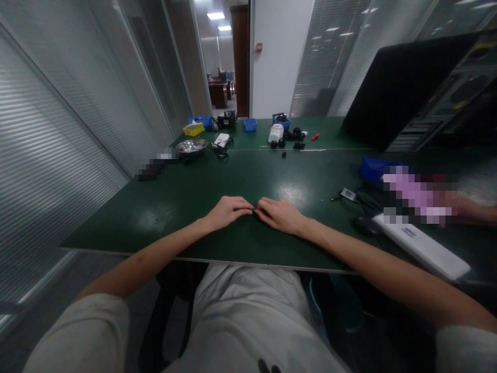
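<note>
My left hand (229,211) and my right hand (280,215) meet low over the front middle of the green table (186,202). Between their fingertips is a small dark piece (253,210), too small and too covered to name. The left thumb and fingers pinch it from one side. On the other side, the curled fingers of the right hand close against it. Both wrists rest near the table's front edge.
Right of my arm lie a white power strip (423,246), dark cables and a blue bin (375,168), near another person's hand (468,207). A metal bowl (192,146), a yellow tray (193,129), a red screwdriver (315,137) and a computer case (404,88) stand farther back.
</note>
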Action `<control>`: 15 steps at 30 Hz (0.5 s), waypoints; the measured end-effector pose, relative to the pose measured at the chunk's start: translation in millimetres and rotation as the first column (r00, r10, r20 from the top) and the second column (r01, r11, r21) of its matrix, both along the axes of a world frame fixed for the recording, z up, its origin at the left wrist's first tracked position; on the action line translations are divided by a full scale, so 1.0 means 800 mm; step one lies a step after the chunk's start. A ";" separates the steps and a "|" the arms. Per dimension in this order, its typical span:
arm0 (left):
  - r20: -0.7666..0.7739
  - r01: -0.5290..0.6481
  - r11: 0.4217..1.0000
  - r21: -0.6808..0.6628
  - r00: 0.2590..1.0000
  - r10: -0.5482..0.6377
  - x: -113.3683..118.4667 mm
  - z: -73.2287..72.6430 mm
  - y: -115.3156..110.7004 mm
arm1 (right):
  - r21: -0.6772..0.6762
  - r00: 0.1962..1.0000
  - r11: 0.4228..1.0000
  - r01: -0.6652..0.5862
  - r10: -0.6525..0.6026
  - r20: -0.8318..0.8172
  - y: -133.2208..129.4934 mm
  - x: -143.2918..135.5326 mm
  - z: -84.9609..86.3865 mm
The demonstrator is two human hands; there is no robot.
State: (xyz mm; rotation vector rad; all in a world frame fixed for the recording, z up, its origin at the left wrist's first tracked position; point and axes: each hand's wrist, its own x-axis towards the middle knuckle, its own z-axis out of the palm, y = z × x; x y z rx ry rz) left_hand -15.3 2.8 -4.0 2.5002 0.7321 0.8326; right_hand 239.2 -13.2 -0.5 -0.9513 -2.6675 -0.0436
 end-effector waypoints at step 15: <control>0.040 -0.172 0.970 -0.169 0.983 0.182 -0.012 0.003 0.020 | -0.017 0.999 0.999 -0.032 0.032 0.012 0.000 0.000 0.006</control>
